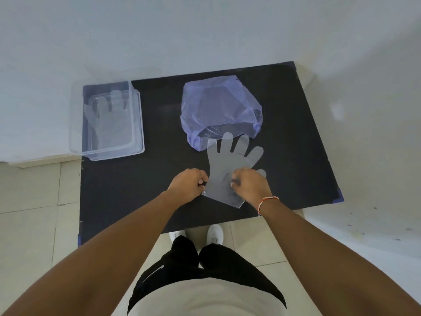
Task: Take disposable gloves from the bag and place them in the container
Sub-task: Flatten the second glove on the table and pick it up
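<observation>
A clear disposable glove (230,160) lies flat on the black table (159,179), its fingers pointing toward the bag. My left hand (188,184) pinches the glove's left cuff edge. My right hand (249,183) pinches its right side near the thumb. A crumpled bluish plastic bag (218,106) sits just beyond, its mouth facing me and touching the glove's fingertips. At the table's far left corner stands a clear rectangular container (136,124) with another glove (107,119) lying flat inside.
White walls close in behind and to the right of the table. Pale floor tiles lie to the left and in front, where my white shoes (196,233) stand at the table's near edge.
</observation>
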